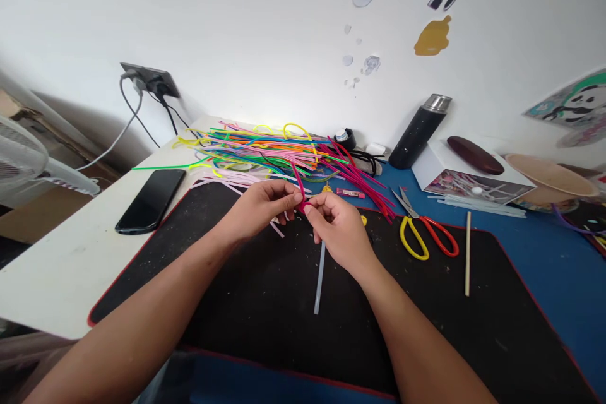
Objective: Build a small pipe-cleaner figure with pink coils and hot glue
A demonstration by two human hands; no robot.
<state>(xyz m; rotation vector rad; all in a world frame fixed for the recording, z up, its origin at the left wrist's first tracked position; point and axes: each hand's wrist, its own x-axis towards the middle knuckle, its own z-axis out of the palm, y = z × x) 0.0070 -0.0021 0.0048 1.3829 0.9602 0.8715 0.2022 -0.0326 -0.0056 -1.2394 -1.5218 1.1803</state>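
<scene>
A magenta pipe cleaner (298, 178) is pinched between my two hands above the black mat (265, 309). One end of it sticks up past the fingertips, while the part between the fingers is bunched and mostly hidden. My left hand (265, 207) grips it with thumb and forefinger from the left. From the right, my right hand (338, 227) closes on the same piece, its fingers touching or nearly touching the left ones. A translucent glue stick (319, 284) lies on the mat just below my right hand. Behind the hands is a pile of coloured pipe cleaners (255, 148).
Scissors (414, 224) with yellow and red handles lie open at the right, near a pale wooden stick (468, 255). A phone (150, 202) rests at the left. Along the wall stand a black thermos (419, 132) and a white box (468, 170) with a dark case (475, 155) on top.
</scene>
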